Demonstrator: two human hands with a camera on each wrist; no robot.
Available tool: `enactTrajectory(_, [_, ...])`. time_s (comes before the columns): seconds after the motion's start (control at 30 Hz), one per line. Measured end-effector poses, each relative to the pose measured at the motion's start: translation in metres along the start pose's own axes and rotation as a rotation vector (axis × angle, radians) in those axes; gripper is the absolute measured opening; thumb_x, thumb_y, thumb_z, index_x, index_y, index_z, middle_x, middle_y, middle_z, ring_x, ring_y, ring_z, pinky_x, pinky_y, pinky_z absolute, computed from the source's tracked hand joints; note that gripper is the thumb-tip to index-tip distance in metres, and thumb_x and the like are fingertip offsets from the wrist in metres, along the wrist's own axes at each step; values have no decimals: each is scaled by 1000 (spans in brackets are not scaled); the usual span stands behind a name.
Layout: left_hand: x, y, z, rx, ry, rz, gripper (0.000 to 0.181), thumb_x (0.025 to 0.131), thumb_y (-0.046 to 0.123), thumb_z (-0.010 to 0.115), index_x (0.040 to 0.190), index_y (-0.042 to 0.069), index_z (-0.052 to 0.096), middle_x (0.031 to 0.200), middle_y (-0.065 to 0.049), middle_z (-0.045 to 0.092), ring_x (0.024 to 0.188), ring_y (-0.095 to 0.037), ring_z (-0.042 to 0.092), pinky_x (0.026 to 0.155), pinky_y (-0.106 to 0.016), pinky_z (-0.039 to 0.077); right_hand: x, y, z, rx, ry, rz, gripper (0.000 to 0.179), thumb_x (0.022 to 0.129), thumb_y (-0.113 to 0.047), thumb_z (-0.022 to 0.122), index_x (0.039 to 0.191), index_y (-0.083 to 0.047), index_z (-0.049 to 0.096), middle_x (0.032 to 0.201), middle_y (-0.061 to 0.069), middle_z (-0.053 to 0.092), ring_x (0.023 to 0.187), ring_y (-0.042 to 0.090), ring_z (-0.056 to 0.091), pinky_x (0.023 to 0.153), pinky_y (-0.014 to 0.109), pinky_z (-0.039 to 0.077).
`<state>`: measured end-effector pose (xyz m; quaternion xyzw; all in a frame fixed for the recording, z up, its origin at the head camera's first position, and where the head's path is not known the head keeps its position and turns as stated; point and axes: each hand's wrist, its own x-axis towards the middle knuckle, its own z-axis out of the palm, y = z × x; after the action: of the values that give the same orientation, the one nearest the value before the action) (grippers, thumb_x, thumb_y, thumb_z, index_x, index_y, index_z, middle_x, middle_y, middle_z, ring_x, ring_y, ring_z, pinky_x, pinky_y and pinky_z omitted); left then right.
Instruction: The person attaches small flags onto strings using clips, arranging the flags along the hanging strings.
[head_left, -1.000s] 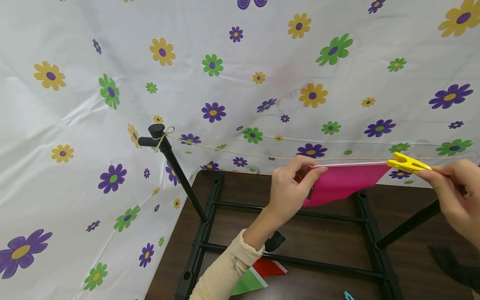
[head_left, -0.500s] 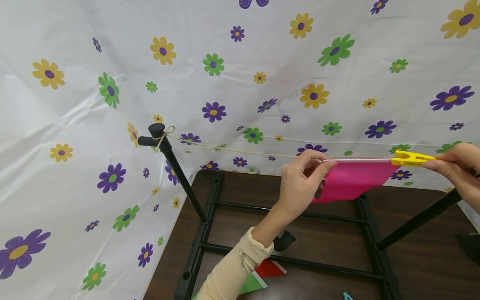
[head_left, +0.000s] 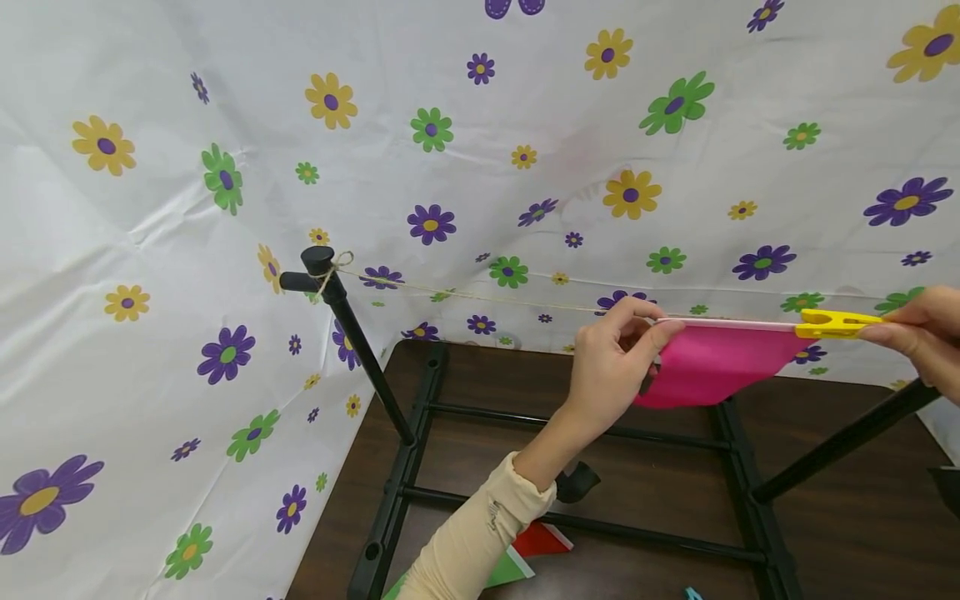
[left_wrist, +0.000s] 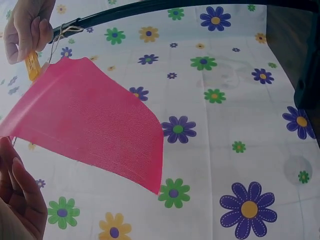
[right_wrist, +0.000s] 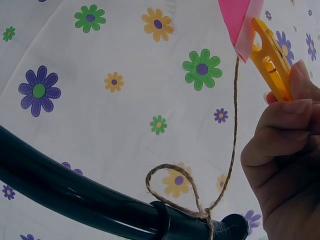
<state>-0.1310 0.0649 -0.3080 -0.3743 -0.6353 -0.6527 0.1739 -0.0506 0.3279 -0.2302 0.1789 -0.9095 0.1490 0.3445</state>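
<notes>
Where the dark wooden table (head_left: 660, 492) comes nearest the viewer, red and green pieces of cloth (head_left: 525, 554) lie on it beside a cream sleeve (head_left: 480, 533), with the black bars of a frame (head_left: 570, 521) running across the tabletop. Above them the left hand (head_left: 611, 371) pinches the left end of a pink flag (head_left: 712, 362) between thumb and curled fingers, holding its top edge level with a thin twine string (head_left: 480, 297). At the flag's other end the right hand (head_left: 918, 333) grips a yellow clothespin (head_left: 832, 323) by its tail, fingers curled round it, the clip's mouth sitting at the flag's upper corner against the string. In the right wrist view the string drops from that corner to a knot on a black pole (right_wrist: 100, 200). Its far end is tied to the top of another black post (head_left: 352, 333) at the left. Behind everything hangs a white sheet printed with flowers (head_left: 480, 150).
</notes>
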Motion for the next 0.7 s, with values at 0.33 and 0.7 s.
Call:
enactTrajectory(0.33, [3, 1, 4, 5, -5, 6, 7, 97, 1, 70, 101, 1, 64, 71, -11, 66, 60, 2, 56, 58, -19, 55, 4, -8, -1, 14, -25, -18, 67, 94, -54, 38, 76, 8, 58, 59, -20, 34, 47, -4, 27, 42, 20, 24])
enactTrajectory(0.7, [5, 0, 9, -27, 24, -7, 6, 98, 2, 69, 100, 3, 63, 69, -11, 65, 59, 3, 55, 56, -20, 55, 5, -4, -3, -13, -71, -22, 59, 95, -50, 35, 75, 2, 55, 61, -23, 34, 50, -2, 29, 43, 20, 25])
